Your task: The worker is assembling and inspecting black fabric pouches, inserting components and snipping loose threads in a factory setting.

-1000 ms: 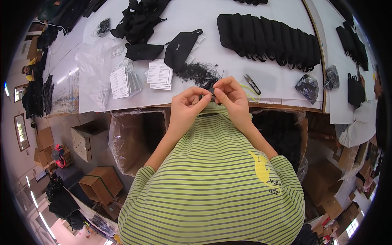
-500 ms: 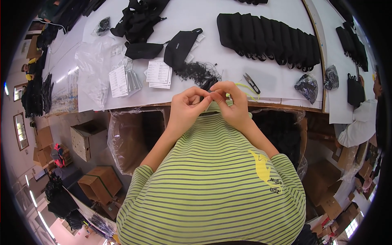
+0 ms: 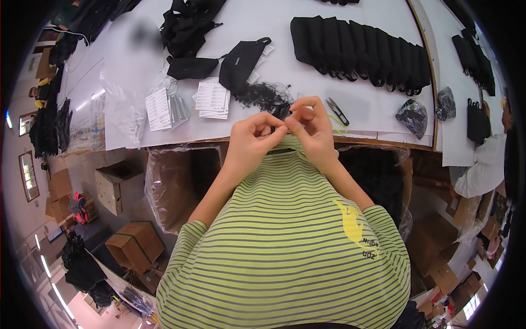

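My left hand [image 3: 253,138] and my right hand [image 3: 312,132] meet at the table's near edge, close to my striped shirt. The left thumb and forefinger are pinched together, touching the right thumb. On the right, the fingers are bent above the thumb; whatever lies between the fingertips is too small to make out. Just beyond them is a tangled heap of thin black strings [image 3: 266,96]. A black fabric pouch with a loop [image 3: 239,64] lies flat behind that heap. To its left are white printed tags [image 3: 212,97] in a stack and more tags [image 3: 159,109] beside them.
Small thread snips [image 3: 337,111] lie to the right of my hands. Farther back runs a row of overlapping black pouches [image 3: 359,52]. A plastic bag of black items [image 3: 412,117] sits near the right edge. Open cartons [image 3: 134,247] stand below; another person's sleeve [image 3: 481,171] shows at right.
My right forefinger and the fingers beside it have lifted away from the thumb a little. Both hands remain together at the same place by the table edge.
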### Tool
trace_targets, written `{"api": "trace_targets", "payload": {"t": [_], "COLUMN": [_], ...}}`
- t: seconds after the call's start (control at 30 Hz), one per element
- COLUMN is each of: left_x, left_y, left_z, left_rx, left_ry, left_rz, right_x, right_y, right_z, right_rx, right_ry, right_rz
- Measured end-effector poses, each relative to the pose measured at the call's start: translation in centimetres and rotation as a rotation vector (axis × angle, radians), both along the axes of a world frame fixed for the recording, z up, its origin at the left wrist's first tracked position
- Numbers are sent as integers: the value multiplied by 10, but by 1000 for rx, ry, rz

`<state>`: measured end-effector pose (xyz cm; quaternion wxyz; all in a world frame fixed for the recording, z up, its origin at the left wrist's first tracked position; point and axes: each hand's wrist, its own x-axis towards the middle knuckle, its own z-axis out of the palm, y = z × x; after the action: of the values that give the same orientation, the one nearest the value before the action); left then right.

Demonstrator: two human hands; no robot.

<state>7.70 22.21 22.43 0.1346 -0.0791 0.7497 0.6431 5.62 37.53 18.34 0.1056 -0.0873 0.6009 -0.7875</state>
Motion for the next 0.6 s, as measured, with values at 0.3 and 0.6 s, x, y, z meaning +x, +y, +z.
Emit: {"api": "trace_targets", "payload": {"t": [0.3, 0.6], "left_x": [-70, -79], "left_y": [-22, -32], "left_z": [-51, -51], "left_rx": [-2, 57], "left_ry": [206, -65], "left_rz": [-380, -776], "right_x": [-27, -38], "right_y": [15, 34], "right_z": [17, 24], "right_rx": [-229, -624], "right_ry": [-128, -191], "right_rz": [24, 84]}}
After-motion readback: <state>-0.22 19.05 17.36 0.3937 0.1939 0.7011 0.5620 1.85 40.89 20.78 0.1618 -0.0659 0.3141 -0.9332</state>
